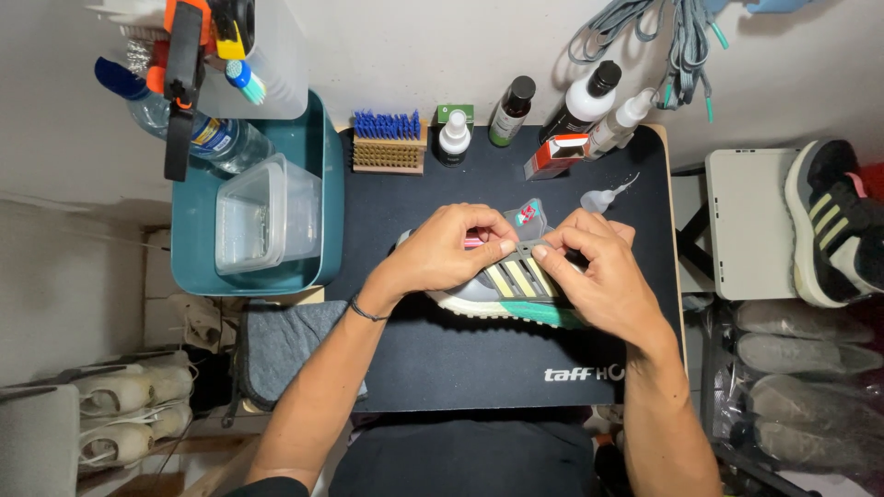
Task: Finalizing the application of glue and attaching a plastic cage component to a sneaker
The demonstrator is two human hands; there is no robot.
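Lower frame: a black mat (442, 368), smooth and matte, is spread over the table; bare room is left along its near edge. A grey folded cloth (281, 345), soft and nubbly, overhangs the mat's lower left corner.

Centre: a grey sneaker (516, 281) with pale yellow stripes and a teal-and-white ribbed sole is lain on its side on the mat. It is gripped from both sides. The left hand (447, 253) is closed over the heel end, thumb and forefinger pinched at the eyelet strip. The right hand (594, 276) is curled over the toe end, fingertips pinched on the same strip, nearly touching the left's. A thin dark band is worn on the left wrist.

Left of centre: a teal plastic tub (327, 193) is butted against the mat edge, with a clear lidded box (262, 216) and a water bottle (207, 138) inside.

Far edge: a wooden brush with blue bristles (389, 143), a white-capped small bottle (453, 138), dark bottles (511, 110), and a red box (557, 155) are lined up, hemming the mat's rear. Grey laces (663, 46) are hung on the wall above.

Right: a second sneaker (833, 221) is rested on a pale stand (746, 221).
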